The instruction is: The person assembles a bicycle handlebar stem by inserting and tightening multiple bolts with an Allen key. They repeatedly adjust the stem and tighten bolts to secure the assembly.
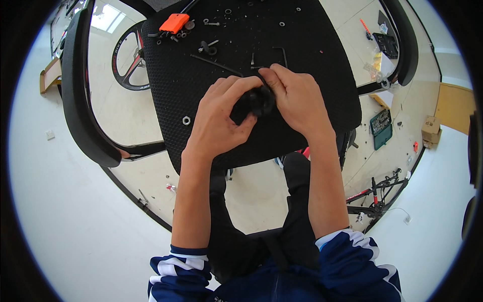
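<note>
Above the near part of a black textured chair seat [201,113], both hands are around a small black rounded part [261,101]. My left hand [219,113] curls about it, with the thumb below and the fingers over its top. From the right, my right hand [298,99] pinches at its upper edge between thumb and bent fingers. The part's exact kind is too dark to make out, and the fingers hide some of it. Just beyond the hands lie an L-shaped hex key [283,56], a small bolt [252,59] and a long thin dark rod [216,64].
A hex nut [186,121] lies left of my left hand. Farther back are an orange box-shaped item [174,23], washers and bolts. Armrests [80,90] flank the seat. On the floor are a spoked wheel [132,58], a green case [381,130] and a bicycle frame [375,196].
</note>
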### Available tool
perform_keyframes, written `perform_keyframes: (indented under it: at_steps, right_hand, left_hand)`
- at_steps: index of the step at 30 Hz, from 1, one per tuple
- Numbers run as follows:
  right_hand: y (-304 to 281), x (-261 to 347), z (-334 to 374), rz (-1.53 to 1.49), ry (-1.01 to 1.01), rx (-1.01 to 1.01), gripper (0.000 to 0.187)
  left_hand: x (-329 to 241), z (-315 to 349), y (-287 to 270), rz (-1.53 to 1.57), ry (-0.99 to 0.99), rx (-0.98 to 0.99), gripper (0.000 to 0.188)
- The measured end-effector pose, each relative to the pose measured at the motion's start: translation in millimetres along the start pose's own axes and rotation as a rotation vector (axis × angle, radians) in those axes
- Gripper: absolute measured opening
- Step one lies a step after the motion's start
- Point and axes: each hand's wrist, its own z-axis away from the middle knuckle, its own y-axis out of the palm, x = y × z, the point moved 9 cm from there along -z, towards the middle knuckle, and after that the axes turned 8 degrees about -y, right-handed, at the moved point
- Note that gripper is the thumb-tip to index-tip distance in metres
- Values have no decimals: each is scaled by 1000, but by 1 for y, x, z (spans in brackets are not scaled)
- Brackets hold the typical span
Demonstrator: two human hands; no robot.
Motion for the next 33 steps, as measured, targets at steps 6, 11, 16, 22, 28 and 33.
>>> perform_keyframes:
  at_steps: [6,11,16,22,28,33]
  right_hand:
    - [-8,8,5,-178,-34,-56,29]
    - [6,-3,2,-129,39,47,28]
    - [0,-4,3,-108,106,92,26]
    - [0,3,6,-267,-50,26,16]
    - [9,-4,1,-180,56,155,19]
    - [1,1,4,-172,85,104,24]
  left_hand:
    - [5,-1,-1,88,-59,-2,55]
    - [-1,0,0,-31,-45,31,54]
    - [1,2,0,-25,-46,23,54]
    - [6,-2,-3,181,-116,32,52]
    - [4,0,-2,158,-67,18,52]
    - [4,-1,-1,145,-46,11,53]
